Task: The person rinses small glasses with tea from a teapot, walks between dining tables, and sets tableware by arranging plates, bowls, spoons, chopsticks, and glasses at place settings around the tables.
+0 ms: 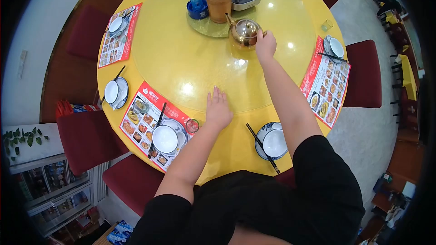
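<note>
Black shirt (236, 199), right hand (266, 45) gripping golden teapot (243, 31)

Single view, worn on my head — looks forward and steeply down over round yellow table (236, 140). Wide lens, dark rounded border, wall (27, 41) and floor (363, 140) bowing at sides. Nearest to lens, along bottom: my black shirt (245, 195). My left hand (220, 110) near mid-frame, right hand (266, 45) farther out, above it — table's far rim cut off by top edge.
</note>
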A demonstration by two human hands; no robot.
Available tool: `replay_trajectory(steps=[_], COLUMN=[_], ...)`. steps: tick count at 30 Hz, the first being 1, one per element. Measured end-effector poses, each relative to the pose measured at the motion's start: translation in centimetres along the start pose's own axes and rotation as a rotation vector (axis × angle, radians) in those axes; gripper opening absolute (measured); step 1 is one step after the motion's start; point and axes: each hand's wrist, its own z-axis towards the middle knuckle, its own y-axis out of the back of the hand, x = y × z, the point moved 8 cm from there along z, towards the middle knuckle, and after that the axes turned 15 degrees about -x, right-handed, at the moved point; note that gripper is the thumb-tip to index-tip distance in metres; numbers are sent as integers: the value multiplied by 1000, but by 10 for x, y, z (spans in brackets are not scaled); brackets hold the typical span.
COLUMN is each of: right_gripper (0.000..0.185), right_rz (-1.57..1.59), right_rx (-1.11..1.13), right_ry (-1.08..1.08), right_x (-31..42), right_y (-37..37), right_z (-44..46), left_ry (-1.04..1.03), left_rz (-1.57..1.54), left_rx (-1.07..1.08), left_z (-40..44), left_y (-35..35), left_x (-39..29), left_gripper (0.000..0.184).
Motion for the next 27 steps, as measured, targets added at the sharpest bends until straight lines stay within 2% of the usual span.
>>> replay_trajectory(steps=[2, 5, 8, 10, 11, 13, 15, 16, 19, 21, 23, 25, 27], right_gripper=[38, 43, 57, 62, 65, 59, 57, 56, 52, 48, 48, 49, 54], right_rz=[4, -188, -312, -149, -70, -10, -78, -207, -430, -649, -890, -953, -800], right_rx=[8, 123, 44, -39, -82, -166, -122, -106, -220, -427, -635, -676, -563], right_ry=[-31, -3, 244, 356, 415, 626, 696, 714, 540, 295, 224, -41, -246], right_x=[4, 15, 34, 29, 26, 30, 27, 17, -43, -75, -97, -129, -194], right_y=[-9, -11, 26, 60, 85, 172, 271, 325, 480, 590, 671, 729, 753], right_z=[8, 12, 0, 7, 11, -16, -50, -69, -135, -189, -254, -313, -365], left_ry=[-8, -16, 46, 29, 20, 44, 34, 20, 1, -20, 12, 71, 115], left_rz=[21, 63, 31, 29, 29, 17, 30, 26, 51, 76, 72, 16, -45], left_rx=[-6, 21, 21, 45, 57, 81, 91, 99, 19, -19, -62, -127, -229], left_z=[1, -5, -7, -5, -5, -5, -5, -8, -7, -9, -16, -30, -57], left_y=[-1, 5, 3, 10, 16, 3, 12, 16, 1, 5, 10, 30, 63], left_x=[-1, -7, -11, -11, -10, -8, -7, -13, -3, -5, 4, -7, -28], left_gripper=[76, 77, 76, 73, 71, 69, 66, 65, 62, 63, 64, 64, 63])
